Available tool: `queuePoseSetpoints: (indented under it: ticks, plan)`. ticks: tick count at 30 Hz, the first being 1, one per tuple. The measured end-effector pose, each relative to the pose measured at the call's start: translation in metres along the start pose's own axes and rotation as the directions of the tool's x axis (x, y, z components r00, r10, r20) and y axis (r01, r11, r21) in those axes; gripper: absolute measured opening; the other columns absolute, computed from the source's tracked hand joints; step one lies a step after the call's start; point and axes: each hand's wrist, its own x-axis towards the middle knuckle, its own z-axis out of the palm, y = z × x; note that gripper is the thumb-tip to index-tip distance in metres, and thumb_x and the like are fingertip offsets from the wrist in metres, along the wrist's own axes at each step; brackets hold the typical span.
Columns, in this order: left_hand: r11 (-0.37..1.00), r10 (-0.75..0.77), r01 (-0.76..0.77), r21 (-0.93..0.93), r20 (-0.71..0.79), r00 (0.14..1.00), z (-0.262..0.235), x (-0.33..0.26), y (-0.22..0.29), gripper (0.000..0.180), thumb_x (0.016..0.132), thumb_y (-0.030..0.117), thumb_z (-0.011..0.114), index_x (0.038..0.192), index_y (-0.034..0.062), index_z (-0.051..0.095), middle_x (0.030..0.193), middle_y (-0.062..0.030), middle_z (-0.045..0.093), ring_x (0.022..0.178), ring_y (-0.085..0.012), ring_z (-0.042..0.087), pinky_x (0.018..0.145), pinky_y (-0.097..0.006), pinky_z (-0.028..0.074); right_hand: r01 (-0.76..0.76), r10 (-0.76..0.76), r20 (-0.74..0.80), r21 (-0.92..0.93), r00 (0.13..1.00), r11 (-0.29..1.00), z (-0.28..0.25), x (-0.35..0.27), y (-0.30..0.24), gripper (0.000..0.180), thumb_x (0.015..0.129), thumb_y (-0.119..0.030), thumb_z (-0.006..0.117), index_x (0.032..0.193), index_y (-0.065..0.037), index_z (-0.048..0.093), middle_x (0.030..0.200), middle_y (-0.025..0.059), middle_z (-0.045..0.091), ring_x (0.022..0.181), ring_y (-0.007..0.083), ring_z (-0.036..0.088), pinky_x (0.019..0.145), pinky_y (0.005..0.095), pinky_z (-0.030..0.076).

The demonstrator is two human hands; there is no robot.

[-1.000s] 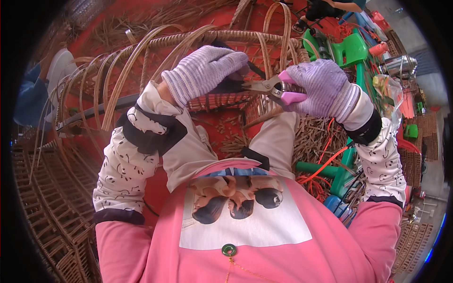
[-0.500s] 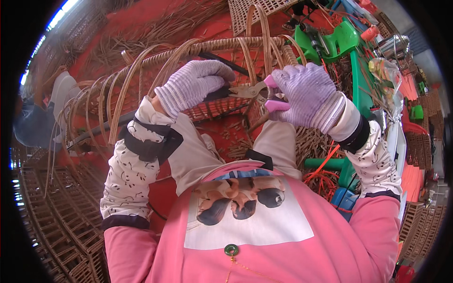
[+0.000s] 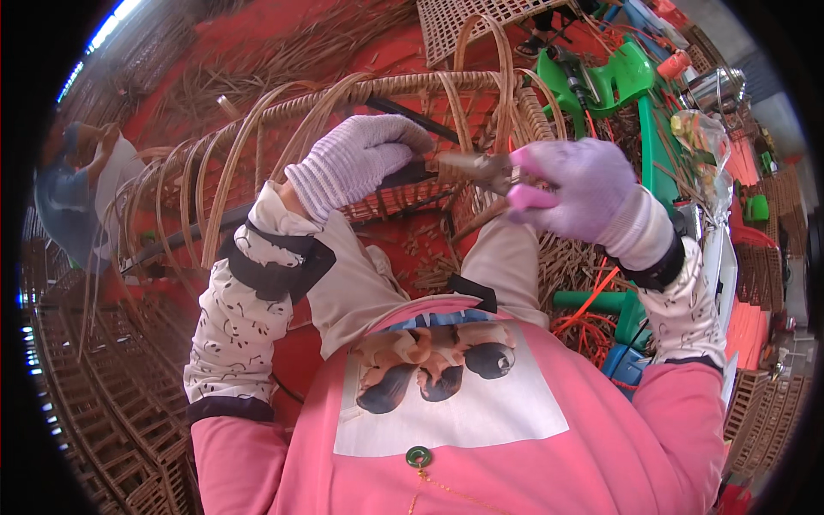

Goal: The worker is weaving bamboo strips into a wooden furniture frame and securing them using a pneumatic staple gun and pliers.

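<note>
My right hand [image 3: 588, 184], in a pale purple knit glove, is closed round the pink handles of a pair of pliers [image 3: 491, 172]. Hand and tool are blurred by motion, and the jaws point left. My left hand [image 3: 359, 161], gloved alike, has its fingers curled over a short dark piece [image 3: 405, 174] whose kind I cannot make out. A small gap seems to lie between this piece and the jaws. Both hands are above my lap, in front of a large woven rattan basket [image 3: 403, 84] with loose strips arching from its wrapped rim.
A green plastic chair [image 3: 620, 79] holds a power tool [image 3: 573, 73] at the far right. Cut scraps [image 3: 421, 249] litter the red floor beyond my knees. At left another person [image 3: 67, 193] sits close to the strips. Brown woven racks [image 3: 112, 386] fill the lower left.
My right hand has shifted right with the pliers, drawing the jaws away from the dark piece. The left hand stays nearly in place. At left the other person's arm has moved.
</note>
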Motion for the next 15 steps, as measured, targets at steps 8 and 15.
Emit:
queuePoseSetpoints:
  ticks: [8,15]
  plan:
    - [0.890,0.182,-0.078,0.449,-0.194,0.964,0.025,0.004,0.007,0.040,0.074,0.027,0.068,0.106,0.0067,0.056,0.091,-0.0112,0.063,0.084,-0.0239,0.062,0.073,-0.033,0.050,-0.853,0.852,-0.184,-0.303,0.491,0.426,-0.002,-0.152,0.114,0.070,0.063,-0.047,0.067,0.117,-0.006,0.050,0.107,0.0138,0.059,0.095,0.0296,0.058,0.082,0.0386,0.044]
    - [0.626,0.253,-0.017,0.780,-0.182,0.950,0.042,0.017,0.032,0.041,0.074,0.029,0.069,0.105,0.0072,0.056,0.093,-0.0119,0.062,0.083,-0.0304,0.061,0.073,-0.034,0.049,-0.976,0.987,0.003,-0.149,-0.163,-0.161,0.016,-0.280,0.152,0.081,0.063,-0.051,0.067,0.124,-0.002,0.045,0.106,0.0154,0.060,0.095,0.0291,0.060,0.082,0.0357,0.046]
